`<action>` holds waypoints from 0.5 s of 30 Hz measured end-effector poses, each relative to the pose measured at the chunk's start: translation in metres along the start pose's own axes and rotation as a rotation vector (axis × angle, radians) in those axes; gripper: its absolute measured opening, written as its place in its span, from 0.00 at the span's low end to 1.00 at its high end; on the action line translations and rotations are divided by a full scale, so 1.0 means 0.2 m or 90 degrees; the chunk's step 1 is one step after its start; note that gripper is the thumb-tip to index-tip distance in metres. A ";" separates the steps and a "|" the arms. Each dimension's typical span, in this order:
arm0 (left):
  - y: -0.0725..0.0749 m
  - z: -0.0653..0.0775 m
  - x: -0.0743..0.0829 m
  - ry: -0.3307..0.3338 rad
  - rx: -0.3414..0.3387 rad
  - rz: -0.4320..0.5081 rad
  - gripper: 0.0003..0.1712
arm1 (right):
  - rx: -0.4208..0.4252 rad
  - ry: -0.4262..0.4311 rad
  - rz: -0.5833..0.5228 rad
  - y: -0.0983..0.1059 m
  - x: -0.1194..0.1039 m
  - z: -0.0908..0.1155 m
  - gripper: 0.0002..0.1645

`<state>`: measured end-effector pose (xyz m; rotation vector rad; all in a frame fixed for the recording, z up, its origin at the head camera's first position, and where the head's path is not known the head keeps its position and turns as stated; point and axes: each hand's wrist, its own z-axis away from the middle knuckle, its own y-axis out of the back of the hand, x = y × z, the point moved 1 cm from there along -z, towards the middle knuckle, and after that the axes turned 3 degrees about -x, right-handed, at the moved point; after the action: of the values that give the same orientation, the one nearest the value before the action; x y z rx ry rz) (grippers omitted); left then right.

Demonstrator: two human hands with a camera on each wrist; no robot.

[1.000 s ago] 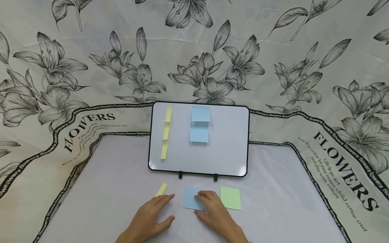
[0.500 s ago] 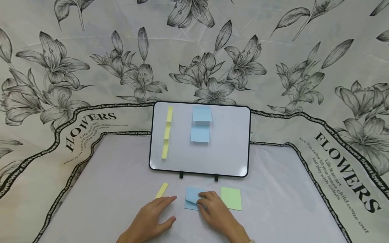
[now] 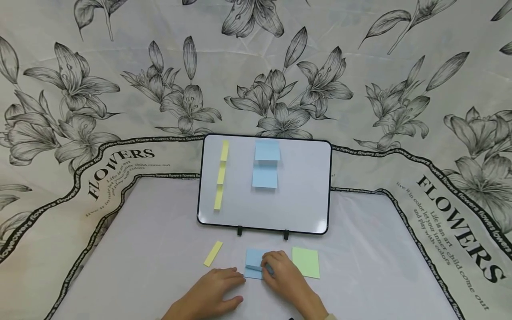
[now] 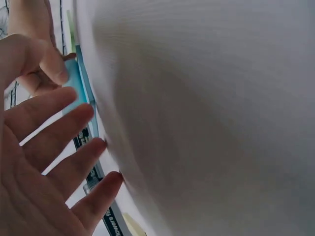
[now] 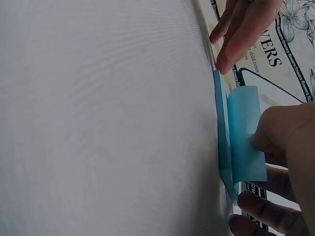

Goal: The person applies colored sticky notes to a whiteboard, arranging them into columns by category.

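A blue sticky note pad (image 3: pixel 253 273) lies on the white cloth in front of the whiteboard. My right hand (image 3: pixel 287 281) pinches the pad's top sheet (image 5: pixel 245 132), which curls up from the near edge, as the right wrist view shows. Beside the pad's left side is my left hand (image 3: pixel 212 291), its fingers spread and almost straight, holding nothing. In the right wrist view a left fingertip is at the pad's end; whether it presses on it I cannot tell. A yellow strip pad (image 3: pixel 213 254) lies to the left and a green sticky note pad (image 3: pixel 306 262) to the right.
Behind the pads a black-framed whiteboard (image 3: pixel 302 191) leans back on small black feet (image 3: pixel 239 230). Several yellow strips (image 3: pixel 221 173) run down its left side. Two blue notes (image 3: pixel 266 175) hang near its middle. A flower-printed cloth (image 3: pixel 160 71) covers the back.
My right fingers have lifted the blue top sheet, which lay flat a second ago and now curls up. My left hand has moved right, from beside the yellow strip to the blue pad.
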<state>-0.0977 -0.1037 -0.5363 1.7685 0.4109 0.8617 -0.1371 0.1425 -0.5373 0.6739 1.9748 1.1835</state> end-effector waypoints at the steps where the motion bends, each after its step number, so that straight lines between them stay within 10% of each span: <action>1: 0.00 -0.01 0.00 -0.003 -0.011 -0.003 0.23 | 0.000 -0.003 -0.002 0.00 0.00 0.00 0.01; 15: -0.01 -0.09 0.05 -0.025 -0.047 -0.046 0.26 | -0.039 0.009 -0.011 0.00 0.01 -0.02 0.04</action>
<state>-0.1030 -0.0840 -0.5319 1.6901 0.4098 0.7801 -0.1413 0.1414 -0.5362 0.6167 1.9432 1.2363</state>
